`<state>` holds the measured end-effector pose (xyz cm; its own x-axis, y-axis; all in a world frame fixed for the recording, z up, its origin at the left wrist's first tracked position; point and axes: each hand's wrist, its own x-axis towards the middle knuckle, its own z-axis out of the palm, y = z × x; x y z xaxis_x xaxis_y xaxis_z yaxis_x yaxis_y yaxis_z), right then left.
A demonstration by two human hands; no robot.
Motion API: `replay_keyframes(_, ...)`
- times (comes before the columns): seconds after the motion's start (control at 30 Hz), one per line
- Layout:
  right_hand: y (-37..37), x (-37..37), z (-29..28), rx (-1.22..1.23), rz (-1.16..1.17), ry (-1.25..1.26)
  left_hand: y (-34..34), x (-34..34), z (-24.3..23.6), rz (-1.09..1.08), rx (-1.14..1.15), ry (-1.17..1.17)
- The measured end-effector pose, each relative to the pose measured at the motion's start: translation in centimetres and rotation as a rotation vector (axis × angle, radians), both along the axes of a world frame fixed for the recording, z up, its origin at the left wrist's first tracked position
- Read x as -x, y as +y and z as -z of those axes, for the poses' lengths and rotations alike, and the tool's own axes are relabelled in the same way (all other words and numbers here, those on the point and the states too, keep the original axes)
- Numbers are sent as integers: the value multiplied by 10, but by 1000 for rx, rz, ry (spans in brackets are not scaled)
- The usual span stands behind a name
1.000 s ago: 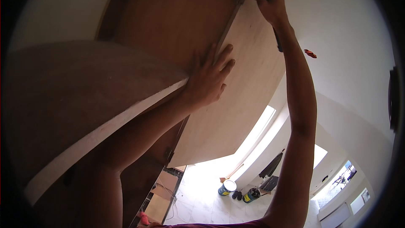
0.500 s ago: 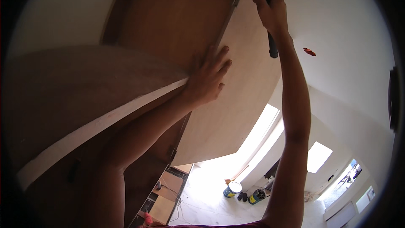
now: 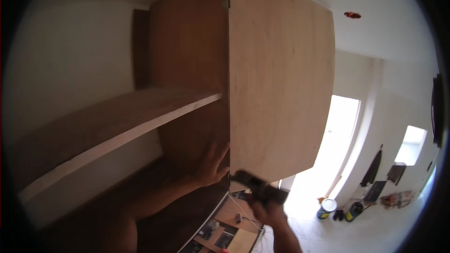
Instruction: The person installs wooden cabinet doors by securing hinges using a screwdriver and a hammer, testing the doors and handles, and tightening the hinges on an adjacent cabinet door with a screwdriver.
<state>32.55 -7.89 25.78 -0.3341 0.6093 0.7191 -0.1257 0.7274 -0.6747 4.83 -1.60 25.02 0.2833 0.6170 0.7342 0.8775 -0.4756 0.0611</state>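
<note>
One dark, blurred tool (image 3: 261, 188)

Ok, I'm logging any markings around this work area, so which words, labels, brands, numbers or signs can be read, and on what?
No text can be read.
White-topped blue pail: any print is too small to read.
Pail with a yellow patch: likewise too small.
Dark tool in the right hand: blurred, no lettering discernible.
Wooden door: no lettering shows.
</note>
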Motion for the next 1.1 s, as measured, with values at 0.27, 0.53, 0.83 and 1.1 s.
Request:
replay_keyframes(0.27,-2,27,64,226,-151,-101,11,12,12,-7,-30,98)
replay_keyframes(0.53,27,90,86,125,-314,-138,19,64,-7,-8,142,-13)
replay_keyframes(0.83,7,93,174,495,-215,91,-149,174,-12,-417,192,-202)
replay_keyframes(1.1,34,96,375,969,5,-661,-162,165,65,-592,510,165)
